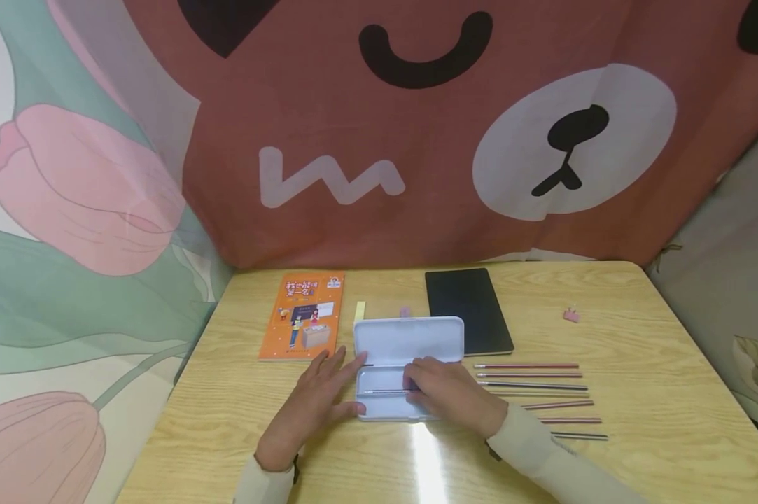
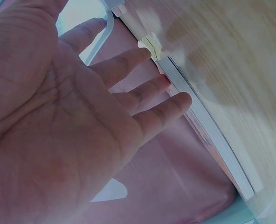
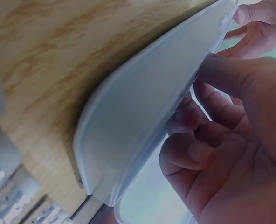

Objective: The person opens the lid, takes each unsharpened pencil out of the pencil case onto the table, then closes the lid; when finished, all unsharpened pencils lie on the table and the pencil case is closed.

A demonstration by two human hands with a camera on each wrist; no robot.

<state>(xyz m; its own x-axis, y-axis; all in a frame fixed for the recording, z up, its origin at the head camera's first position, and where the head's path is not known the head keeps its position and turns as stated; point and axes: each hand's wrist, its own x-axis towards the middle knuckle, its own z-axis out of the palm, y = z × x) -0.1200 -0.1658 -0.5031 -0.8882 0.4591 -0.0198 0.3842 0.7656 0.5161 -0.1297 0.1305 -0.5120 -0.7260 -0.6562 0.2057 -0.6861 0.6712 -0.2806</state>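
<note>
A pale blue pencil case lies open on the table, its lid raised at the back. Inside it, a dark pencil runs lengthwise, its right end hidden under my right hand. That hand reaches in over the case's right half, with curled fingers around the pencil's hidden end. In the right wrist view the fingers bend over the rim of the case. My left hand spreads at the case's left side, thumb at the front left corner and forefinger by the hinge. Its fingers are straight in the left wrist view.
Several pencils lie in a column right of the case. Behind stand out a black notebook, an orange book, a yellow strip, a small purple item and a pink clip. A bear-print curtain borders the table's back.
</note>
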